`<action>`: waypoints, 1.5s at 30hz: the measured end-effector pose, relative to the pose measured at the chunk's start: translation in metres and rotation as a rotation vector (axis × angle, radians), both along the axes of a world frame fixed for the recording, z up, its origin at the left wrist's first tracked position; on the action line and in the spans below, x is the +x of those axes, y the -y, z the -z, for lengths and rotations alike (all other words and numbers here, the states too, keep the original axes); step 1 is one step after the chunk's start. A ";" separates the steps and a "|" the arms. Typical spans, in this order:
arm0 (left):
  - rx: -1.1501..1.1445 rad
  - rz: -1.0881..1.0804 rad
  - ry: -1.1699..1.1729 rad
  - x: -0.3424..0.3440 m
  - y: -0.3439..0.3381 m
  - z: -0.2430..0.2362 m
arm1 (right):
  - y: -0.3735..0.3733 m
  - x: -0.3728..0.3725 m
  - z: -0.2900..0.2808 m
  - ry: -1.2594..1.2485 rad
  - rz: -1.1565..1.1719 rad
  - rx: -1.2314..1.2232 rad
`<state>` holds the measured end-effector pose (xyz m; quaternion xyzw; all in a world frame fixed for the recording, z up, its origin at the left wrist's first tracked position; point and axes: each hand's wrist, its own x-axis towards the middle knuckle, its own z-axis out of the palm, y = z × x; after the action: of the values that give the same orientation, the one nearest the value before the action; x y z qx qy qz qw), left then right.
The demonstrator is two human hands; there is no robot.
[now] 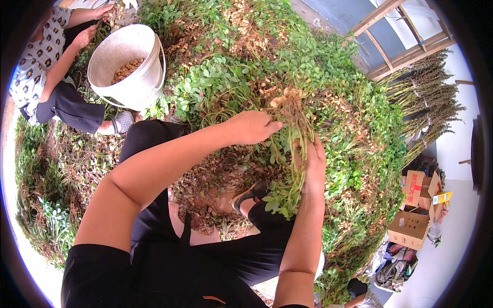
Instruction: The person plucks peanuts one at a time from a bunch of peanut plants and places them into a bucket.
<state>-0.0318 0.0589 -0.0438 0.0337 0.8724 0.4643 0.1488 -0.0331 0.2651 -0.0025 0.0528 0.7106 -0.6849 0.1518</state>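
My right hand (314,161) is closed around the green stems of a peanut plant (300,133). Its roots point upward, away from me, with several pale pods (281,98) among them, and its leaves hang down toward my knee. Just left of the roots is my left hand (252,127), back up, with the fingers curled under and the thumb pointing right. Whatever those fingers hold, if anything, is hidden beneath the hand.
Heaped peanut plants (221,82) surround me. At the upper left stands a white bucket (149,90) with picked peanuts (126,71) inside; beside it, another person's hands (84,37) work. Cardboard boxes (408,228) and dried stalks (426,97) lie along the right, below a wooden frame (382,51).
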 end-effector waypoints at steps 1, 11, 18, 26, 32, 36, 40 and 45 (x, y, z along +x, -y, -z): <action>-0.025 0.015 -0.018 0.001 0.000 0.000 | 0.001 -0.001 -0.002 -0.029 -0.080 0.053; 0.378 -0.103 0.230 -0.003 0.016 -0.027 | 0.016 0.010 0.006 -0.690 -0.323 0.982; 0.102 -0.237 0.008 -0.006 0.023 -0.021 | 0.047 0.038 0.011 -1.006 -0.481 1.161; 0.798 -0.199 -0.030 -0.006 0.032 -0.024 | 0.029 0.025 -0.030 -0.825 -0.541 0.476; 0.919 -0.235 0.081 -0.003 0.035 -0.036 | 0.002 -0.016 -0.031 -0.523 -0.143 0.285; 1.025 -0.307 0.189 0.007 0.030 -0.036 | 0.010 -0.022 -0.010 -0.516 -0.243 0.270; 1.097 -0.133 0.269 0.014 0.030 -0.037 | 0.024 -0.008 -0.002 -0.367 -0.410 -0.092; 1.140 -0.327 0.327 0.015 0.024 -0.040 | 0.040 -0.004 -0.007 -0.489 -0.418 -0.052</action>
<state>-0.0167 0.0350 -0.0043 -0.0979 0.4465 0.8738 0.1659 -0.0375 0.2252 0.0042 -0.2642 0.7039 -0.6492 0.1152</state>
